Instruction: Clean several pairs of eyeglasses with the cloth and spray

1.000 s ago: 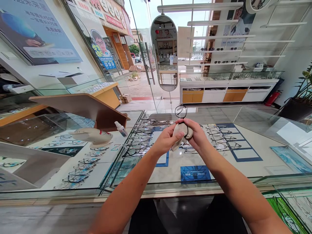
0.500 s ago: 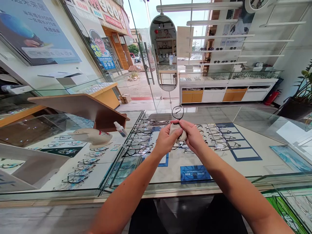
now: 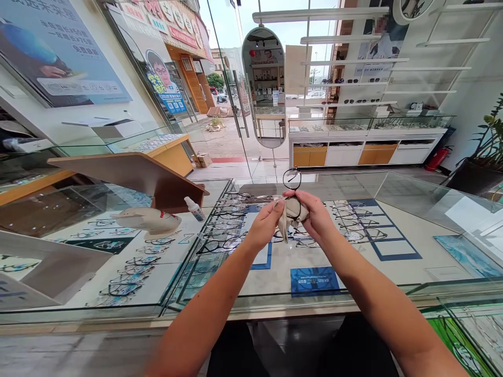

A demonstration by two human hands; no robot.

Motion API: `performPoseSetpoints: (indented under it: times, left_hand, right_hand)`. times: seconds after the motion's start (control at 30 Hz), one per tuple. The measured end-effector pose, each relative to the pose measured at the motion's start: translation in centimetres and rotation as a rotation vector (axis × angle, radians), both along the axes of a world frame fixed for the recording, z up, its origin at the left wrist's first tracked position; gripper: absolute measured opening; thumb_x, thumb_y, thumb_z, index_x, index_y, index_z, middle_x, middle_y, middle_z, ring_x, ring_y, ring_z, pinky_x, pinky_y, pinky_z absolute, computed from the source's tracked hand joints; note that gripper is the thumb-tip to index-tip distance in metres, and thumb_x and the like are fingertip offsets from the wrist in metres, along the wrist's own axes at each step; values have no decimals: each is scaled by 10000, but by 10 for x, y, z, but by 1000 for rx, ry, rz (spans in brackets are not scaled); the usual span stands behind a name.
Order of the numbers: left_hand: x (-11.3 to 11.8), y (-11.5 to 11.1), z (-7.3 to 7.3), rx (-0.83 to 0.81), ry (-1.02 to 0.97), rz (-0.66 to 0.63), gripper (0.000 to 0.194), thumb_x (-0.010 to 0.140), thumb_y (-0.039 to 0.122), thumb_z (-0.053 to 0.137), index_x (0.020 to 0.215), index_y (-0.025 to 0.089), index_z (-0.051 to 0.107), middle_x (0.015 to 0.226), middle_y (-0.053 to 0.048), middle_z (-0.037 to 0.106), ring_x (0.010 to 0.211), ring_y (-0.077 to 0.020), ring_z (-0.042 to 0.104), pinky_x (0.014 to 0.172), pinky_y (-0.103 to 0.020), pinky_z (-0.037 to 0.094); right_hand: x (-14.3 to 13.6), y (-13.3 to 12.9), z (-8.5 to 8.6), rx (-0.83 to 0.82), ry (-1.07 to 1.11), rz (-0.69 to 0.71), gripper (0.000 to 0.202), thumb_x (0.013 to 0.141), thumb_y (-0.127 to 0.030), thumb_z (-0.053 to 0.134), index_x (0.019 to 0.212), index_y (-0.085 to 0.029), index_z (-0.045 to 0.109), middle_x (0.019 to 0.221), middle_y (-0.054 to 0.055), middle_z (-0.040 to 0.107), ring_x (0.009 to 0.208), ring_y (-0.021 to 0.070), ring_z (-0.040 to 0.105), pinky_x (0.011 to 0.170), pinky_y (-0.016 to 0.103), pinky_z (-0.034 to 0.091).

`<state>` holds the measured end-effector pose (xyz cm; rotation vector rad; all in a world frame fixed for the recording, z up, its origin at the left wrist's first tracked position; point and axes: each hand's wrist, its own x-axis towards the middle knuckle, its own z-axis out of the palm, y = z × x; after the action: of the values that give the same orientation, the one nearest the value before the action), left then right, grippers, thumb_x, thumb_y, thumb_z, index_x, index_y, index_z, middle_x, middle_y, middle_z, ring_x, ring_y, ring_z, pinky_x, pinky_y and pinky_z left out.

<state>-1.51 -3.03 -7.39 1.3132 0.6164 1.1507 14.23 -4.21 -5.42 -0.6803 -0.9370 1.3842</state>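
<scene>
A pair of dark-rimmed eyeglasses [image 3: 292,179] is held on end over the glass counter, one round lens pointing up and away. Behind its lower lens bunches a beige cloth [image 3: 283,225], with a corner hanging down. My left hand [image 3: 268,220] pinches the cloth at its left side. At the right, my right hand [image 3: 314,212] has its fingers closed round the eyeglasses and part of the cloth. The fingertips behind the cloth are hidden.
Under the glass counter lie rows of eyeglasses [image 3: 226,225] and a blue card [image 3: 314,281]. On the left stand a small white spray bottle [image 3: 195,209], a beige hand-shaped stand [image 3: 147,220] and a brown board [image 3: 129,170]. An oval mirror [image 3: 264,86] stands beyond the counter.
The eyeglasses have shifted slightly right and up, and the lower lens now shows. My hands have spread a little apart, and the cloth hangs lower and looser between them.
</scene>
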Motion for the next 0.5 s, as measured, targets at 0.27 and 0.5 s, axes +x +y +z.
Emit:
performPoseSetpoints:
  times: [0.27,0.5]
  left_hand:
    - [-15,27,3,-82,-209,238,682,784,793,842,1050,171,746,889,-83,806,977,-265,792,773,-340,626]
    - [-17,20,7,62,-93,216,666,840,829,764,986,179,762,857,-49,779,927,-218,753,803,-306,582]
  right_hand:
    - [17,5,3,196,-221,-7,239,897,-478,791,867,-261,886,1423,63,716,1434,285,550,1205,377,378]
    - [6,4,-9,150,-369,191,277,876,-515,799,860,-253,887,1159,49,764,1173,252,622,1118,386,392]
